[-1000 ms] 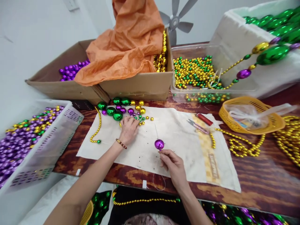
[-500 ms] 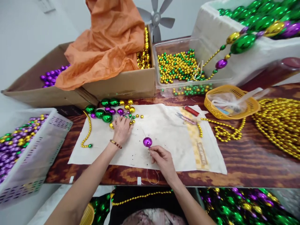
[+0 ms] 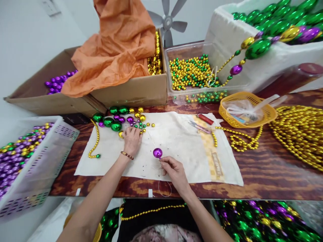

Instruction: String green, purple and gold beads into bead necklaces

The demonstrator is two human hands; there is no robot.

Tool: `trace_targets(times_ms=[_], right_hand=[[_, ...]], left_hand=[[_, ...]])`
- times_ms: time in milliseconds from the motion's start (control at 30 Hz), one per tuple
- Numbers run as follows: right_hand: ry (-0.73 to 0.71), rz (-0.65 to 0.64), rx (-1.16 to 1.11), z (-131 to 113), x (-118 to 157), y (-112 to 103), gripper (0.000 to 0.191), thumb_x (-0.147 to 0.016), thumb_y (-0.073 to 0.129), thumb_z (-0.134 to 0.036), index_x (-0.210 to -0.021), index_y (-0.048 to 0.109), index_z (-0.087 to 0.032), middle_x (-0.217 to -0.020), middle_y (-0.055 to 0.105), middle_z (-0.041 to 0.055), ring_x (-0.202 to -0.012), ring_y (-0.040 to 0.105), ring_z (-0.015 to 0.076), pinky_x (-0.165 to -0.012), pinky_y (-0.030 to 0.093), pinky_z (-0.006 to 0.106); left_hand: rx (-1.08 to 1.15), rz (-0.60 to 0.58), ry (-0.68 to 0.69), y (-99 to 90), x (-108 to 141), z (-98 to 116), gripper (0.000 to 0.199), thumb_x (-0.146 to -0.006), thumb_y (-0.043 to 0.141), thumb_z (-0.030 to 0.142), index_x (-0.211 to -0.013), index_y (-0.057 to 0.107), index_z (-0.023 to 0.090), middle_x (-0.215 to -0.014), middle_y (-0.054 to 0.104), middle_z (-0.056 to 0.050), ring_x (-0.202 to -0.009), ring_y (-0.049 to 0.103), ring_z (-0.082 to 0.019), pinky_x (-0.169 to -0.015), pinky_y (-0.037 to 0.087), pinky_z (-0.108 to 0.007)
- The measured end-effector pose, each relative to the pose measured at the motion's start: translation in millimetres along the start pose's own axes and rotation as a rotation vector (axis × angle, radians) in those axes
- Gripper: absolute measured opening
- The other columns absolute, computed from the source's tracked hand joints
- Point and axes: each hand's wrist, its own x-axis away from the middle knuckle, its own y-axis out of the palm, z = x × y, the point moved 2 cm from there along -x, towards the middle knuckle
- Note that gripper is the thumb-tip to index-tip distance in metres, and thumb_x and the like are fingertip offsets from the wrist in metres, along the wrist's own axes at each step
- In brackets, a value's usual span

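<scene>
My right hand (image 3: pixel 175 173) pinches a strung end just below a shiny round purple bead (image 3: pixel 157 153), above the white cloth (image 3: pixel 181 141). A thin line runs up from the bead, and a loop of clear thread (image 3: pixel 165 196) hangs below the fingers. My left hand (image 3: pixel 132 139), with a beaded bracelet at its wrist, rests on the cloth. Its fingers curl down among small beads; what is under the fingertips is hidden. Beside it lie a large green bead (image 3: pixel 116 126), several purple beads, gold beads (image 3: pixel 142 118) and tiny green and gold ones.
Scissors (image 3: pixel 199 127) and a red-handled tool (image 3: pixel 205 119) lie on the cloth's right part. Gold bead strands (image 3: pixel 297 134) and a yellow basket (image 3: pixel 248 124) stand to the right. A cardboard box (image 3: pixel 131 90), a clear bin (image 3: pixel 176 92) and a white crate (image 3: pixel 58 144) surround the cloth.
The camera view has shifted slightly. Both hands stay nearly in place; the line above the purple bead now shows more clearly.
</scene>
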Motion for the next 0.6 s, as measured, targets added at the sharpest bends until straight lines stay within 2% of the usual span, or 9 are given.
trace_targets(times_ms=[333, 467, 600], right_hand=[[-0.001, -0.024, 0.04, 0.7, 0.6, -1.1, 0.021, -0.084, 0.067, -0.038, -0.082, 0.07, -0.018, -0.065, 0.058, -0.0019, -0.052, 0.054, 0.0109, -0.054, 0.046, 0.024], [0.0, -0.021, 0.042, -0.1, 1.4, -1.6, 0.023, -0.084, 0.068, -0.041, -0.081, 0.07, -0.018, -0.066, 0.059, -0.0013, -0.052, 0.054, 0.0108, -0.054, 0.047, 0.024], [0.004, -0.015, 0.025, 2.1, 1.8, -1.9, 0.025, -0.083, 0.069, -0.043, -0.082, 0.07, -0.018, -0.067, 0.06, -0.0009, -0.051, 0.054, 0.011, -0.052, 0.049, 0.024]], left_hand=[[0.02, 0.033, 0.031, 0.2, 2.8, -6.4, 0.023, -0.096, 0.053, 0.032, -0.105, 0.069, 0.019, -0.111, 0.071, -0.014, -0.116, 0.052, -0.037, -0.096, 0.031, -0.052], [0.027, 0.089, -0.022, -5.2, -9.7, -11.0, 0.023, -0.096, 0.053, 0.029, -0.106, 0.071, 0.02, -0.113, 0.072, -0.013, -0.115, 0.051, -0.036, -0.094, 0.03, -0.051], [0.041, 0.02, -0.019, -9.9, -28.3, -12.2, 0.016, -0.094, 0.058, 0.027, -0.099, 0.072, 0.022, -0.106, 0.074, -0.011, -0.114, 0.051, -0.035, -0.091, 0.031, -0.05]])
